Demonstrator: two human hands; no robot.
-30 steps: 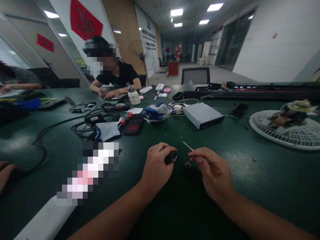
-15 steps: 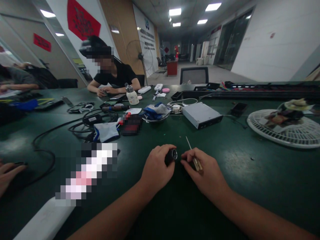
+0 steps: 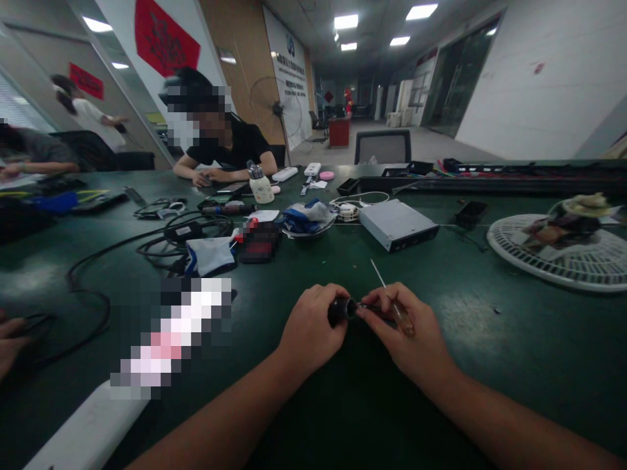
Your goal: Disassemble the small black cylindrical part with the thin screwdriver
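My left hand (image 3: 313,329) is wrapped round a short black cylinder (image 3: 339,312), whose round open end faces right. In my right hand (image 3: 418,333) a screwdriver (image 3: 403,319) with a clear amber handle lies across the fingers, its thin metal shaft pointing up and away to the left. The thumb and forefinger of that hand also pinch a small dark thin piece (image 3: 363,305) close to the cylinder's mouth. Whether this piece enters the opening I cannot tell. Both hands are just above the dark green table (image 3: 313,267).
Beyond my hands are a grey metal drive box (image 3: 398,223) and a dish with blue-white cloth (image 3: 307,217). A white fan grille (image 3: 519,258) stands right. Black cables (image 3: 88,261) and a folded cloth (image 3: 210,256) lie left. Another person's hand (image 3: 10,343) is at the left edge.
My right fingertips have come to the cylinder's mouth, where a dark thin piece now shows. The screwdriver has shifted slightly right. The cylinder has turned a little further to the right.
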